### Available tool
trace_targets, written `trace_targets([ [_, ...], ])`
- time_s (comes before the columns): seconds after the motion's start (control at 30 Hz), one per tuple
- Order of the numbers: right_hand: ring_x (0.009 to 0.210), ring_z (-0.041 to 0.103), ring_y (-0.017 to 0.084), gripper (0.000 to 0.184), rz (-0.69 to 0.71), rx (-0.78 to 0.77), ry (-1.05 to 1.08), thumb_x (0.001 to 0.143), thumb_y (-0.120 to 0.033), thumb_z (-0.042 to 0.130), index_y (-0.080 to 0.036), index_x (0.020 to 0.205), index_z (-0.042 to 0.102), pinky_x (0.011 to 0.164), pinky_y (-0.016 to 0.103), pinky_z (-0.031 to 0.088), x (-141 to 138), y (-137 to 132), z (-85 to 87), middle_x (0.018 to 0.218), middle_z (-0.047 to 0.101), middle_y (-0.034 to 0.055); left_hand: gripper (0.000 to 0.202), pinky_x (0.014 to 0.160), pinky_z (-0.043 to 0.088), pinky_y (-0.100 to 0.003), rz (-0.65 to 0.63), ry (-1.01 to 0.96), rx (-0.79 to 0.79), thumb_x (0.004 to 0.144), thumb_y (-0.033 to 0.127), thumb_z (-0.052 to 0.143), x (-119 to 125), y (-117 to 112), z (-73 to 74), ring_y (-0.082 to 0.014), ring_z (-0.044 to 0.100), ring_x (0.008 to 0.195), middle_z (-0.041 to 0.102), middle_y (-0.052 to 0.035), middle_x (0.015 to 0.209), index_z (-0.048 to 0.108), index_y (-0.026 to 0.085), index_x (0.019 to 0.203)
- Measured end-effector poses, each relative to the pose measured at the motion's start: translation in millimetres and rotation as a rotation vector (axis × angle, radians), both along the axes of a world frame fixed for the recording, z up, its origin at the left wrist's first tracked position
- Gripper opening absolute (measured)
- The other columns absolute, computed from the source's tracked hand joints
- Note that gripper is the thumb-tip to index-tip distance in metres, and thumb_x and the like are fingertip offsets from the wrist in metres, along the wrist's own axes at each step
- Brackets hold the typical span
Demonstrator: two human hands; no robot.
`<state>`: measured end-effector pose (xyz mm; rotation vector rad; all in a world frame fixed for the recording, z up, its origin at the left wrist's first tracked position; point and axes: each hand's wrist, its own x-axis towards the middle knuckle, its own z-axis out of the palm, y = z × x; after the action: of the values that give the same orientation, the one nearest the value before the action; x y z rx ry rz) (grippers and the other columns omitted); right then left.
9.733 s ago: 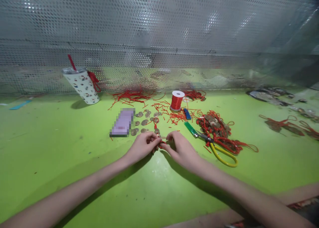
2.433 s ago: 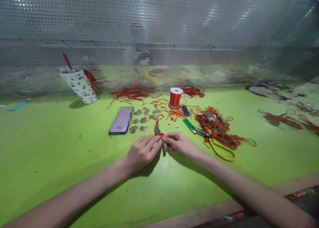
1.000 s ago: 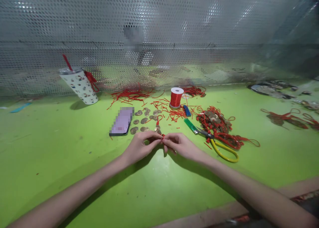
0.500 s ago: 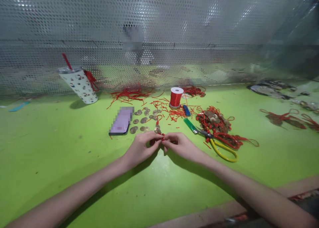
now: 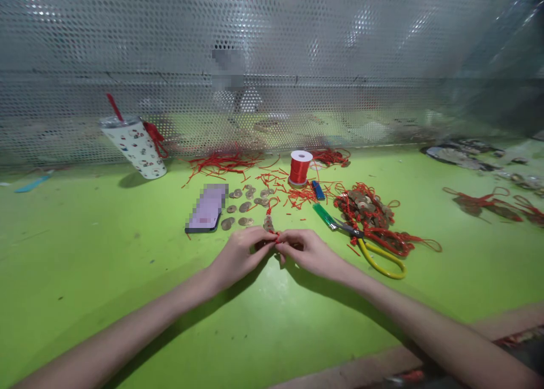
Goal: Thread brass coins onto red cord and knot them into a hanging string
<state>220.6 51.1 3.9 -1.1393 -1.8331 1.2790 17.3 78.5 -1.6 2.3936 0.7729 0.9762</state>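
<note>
My left hand (image 5: 250, 250) and my right hand (image 5: 305, 252) meet over the green table, thumbs and forefingers pinched on a red cord (image 5: 277, 237). A short string of coins (image 5: 268, 223), with a knotted red loop at its far end, runs out beyond my fingertips and joins the cord. Part of the cord is hidden behind my fingers. Loose round coins (image 5: 245, 207) lie just past my left hand. Off to the right of my right hand rest yellow-handled scissors (image 5: 380, 258), beside a pile of red-corded coin strings (image 5: 365, 204).
A phone (image 5: 208, 207) lies left of the coins. Behind stand a red cord spool (image 5: 300, 168) and a patterned tumbler (image 5: 138, 148) with a straw. A blue lighter (image 5: 318, 190), a green lighter (image 5: 323, 215) and cord scraps (image 5: 225, 161) lie around. A perforated metal screen (image 5: 272, 94) borders the back.
Both hands stay pinched on the red cord at nearly the same spot. My right fingers have shifted slightly, and the whole view has moved a little.
</note>
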Motion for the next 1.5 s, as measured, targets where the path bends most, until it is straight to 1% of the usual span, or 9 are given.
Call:
trace_targets([
  [0.3, 0.068, 0.058, 0.016, 0.027, -0.023, 0.017, -0.027, 0.097, -0.026, 0.054, -0.017, 0.075, 0.067, 0.069, 0.029, 0.044, -1.6, -0.4, -0.6, 0.070, 0.067, 0.0019, 0.012, 0.070, 0.057, -0.030, 0.002, 0.066, 0.108, 0.095, 0.018, 0.062, -3.3, -0.7, 0.5, -0.0189, 0.072, 0.077, 0.077, -0.0078, 0.087, 0.072, 0.014, 0.097],
  [0.47, 0.067, 0.060, 0.016, 0.021, -0.074, 0.218, -0.164, 0.098, -0.026, 0.055, -0.017, 0.092, 0.073, 0.067, 0.028, 0.044, -0.5, -2.7, -8.4, 0.079, 0.073, 0.0036, 0.012, 0.069, 0.057, -0.031, 0.004, 0.090, 0.151, 0.095, 0.016, 0.060, -4.0, 0.4, -2.1, -0.0192, 0.070, 0.076, 0.075, -0.0082, 0.087, 0.072, 0.013, 0.098],
  [0.67, 0.075, 0.066, 0.019, 0.024, -0.078, 0.458, -0.333, 0.102, -0.030, 0.053, -0.018, 0.103, 0.074, 0.073, 0.031, 0.048, 4.2, -1.9, -15.3, 0.092, 0.076, 0.0095, 0.010, 0.068, 0.055, -0.029, 0.042, 0.122, 0.085, 0.092, 0.014, 0.061, -3.7, -1.5, -0.4, -0.0173, 0.067, 0.074, 0.075, -0.0062, 0.086, 0.070, 0.015, 0.096],
  [0.77, 0.080, 0.066, 0.022, 0.027, -0.091, 0.540, -0.398, 0.103, -0.034, 0.051, -0.018, 0.105, 0.073, 0.075, 0.034, 0.049, 5.5, -1.8, -18.1, 0.096, 0.075, 0.0123, 0.011, 0.066, 0.054, -0.029, 0.058, 0.115, 0.084, 0.092, 0.014, 0.060, -2.9, -2.0, 1.1, -0.0168, 0.065, 0.072, 0.073, -0.0054, 0.083, 0.070, 0.015, 0.095],
  [0.9, 0.077, 0.063, 0.022, 0.030, -0.092, 0.613, -0.388, 0.104, -0.033, 0.048, -0.018, 0.103, 0.074, 0.070, 0.033, 0.047, 5.8, -2.3, -19.7, 0.090, 0.072, 0.0126, 0.011, 0.064, 0.053, -0.029, 0.060, 0.095, 0.107, 0.093, 0.015, 0.058, -2.8, -1.8, 0.6, -0.0170, 0.065, 0.071, 0.073, -0.0056, 0.081, 0.069, 0.014, 0.094],
  [1.03, 0.077, 0.060, 0.020, 0.027, -0.070, 0.593, -0.363, 0.103, -0.033, 0.050, -0.019, 0.100, 0.073, 0.070, 0.033, 0.046, 6.1, -2.8, -17.5, 0.089, 0.070, 0.0108, 0.011, 0.066, 0.055, -0.030, 0.052, 0.117, 0.173, 0.094, 0.016, 0.058, -3.6, 0.1, -4.4, -0.0179, 0.066, 0.074, 0.072, -0.0066, 0.084, 0.068, 0.015, 0.095],
  [1.13, 0.078, 0.061, 0.021, 0.027, -0.089, 0.567, -0.356, 0.104, -0.032, 0.049, -0.018, 0.096, 0.071, 0.074, 0.034, 0.047, 6.3, -1.6, -12.8, 0.089, 0.071, 0.0102, 0.012, 0.066, 0.056, -0.032, 0.033, 0.144, 0.292, 0.096, 0.017, 0.056, -3.6, 1.6, -9.2, -0.0189, 0.066, 0.074, 0.072, -0.0083, 0.085, 0.067, 0.014, 0.097],
  [1.3, 0.079, 0.062, 0.019, 0.019, -0.134, 0.460, -0.192, 0.101, -0.026, 0.052, -0.018, 0.089, 0.065, 0.075, 0.032, 0.047, 3.9, 1.9, -5.6, 0.086, 0.070, 0.0070, 0.015, 0.071, 0.060, -0.033, -0.017, 0.163, 0.446, 0.100, 0.014, 0.050, -2.9, -0.7, -13.3, -0.0197, 0.069, 0.079, 0.073, -0.0105, 0.090, 0.065, 0.014, 0.102],
  [1.5, 0.079, 0.061, 0.018, 0.014, -0.131, 0.341, -0.108, 0.098, -0.025, 0.056, -0.019, 0.087, 0.062, 0.074, 0.030, 0.047, -0.1, 2.4, -6.6, 0.086, 0.069, 0.0044, 0.014, 0.074, 0.061, -0.034, -0.010, 0.124, 0.505, 0.099, 0.013, 0.052, -3.9, -3.1, -14.3, -0.0194, 0.070, 0.081, 0.073, -0.0097, 0.091, 0.064, 0.016, 0.104],
])
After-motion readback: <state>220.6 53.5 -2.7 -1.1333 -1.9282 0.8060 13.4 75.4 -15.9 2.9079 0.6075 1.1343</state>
